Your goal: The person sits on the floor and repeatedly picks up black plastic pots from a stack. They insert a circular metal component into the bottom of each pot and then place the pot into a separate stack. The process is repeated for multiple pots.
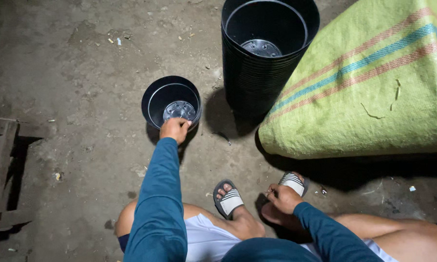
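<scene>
A single black plastic pot [171, 100] with drain holes in its bottom stands on the concrete floor. My left hand [175, 129] grips its near rim, arm stretched forward in a blue sleeve. Behind it to the right rises a tall stack of nested black pots [267, 53]. My right hand [284, 198] rests low between my feet, fingers curled near a striped sandal [293, 183]; whether it holds anything is unclear.
A large yellow-green woven sack [373, 82] with red and blue stripes lies at the right, touching the pot stack. A wooden frame [2, 170] sits at the left edge. My other sandalled foot [229, 199] is at bottom centre. The floor is dirty with small debris.
</scene>
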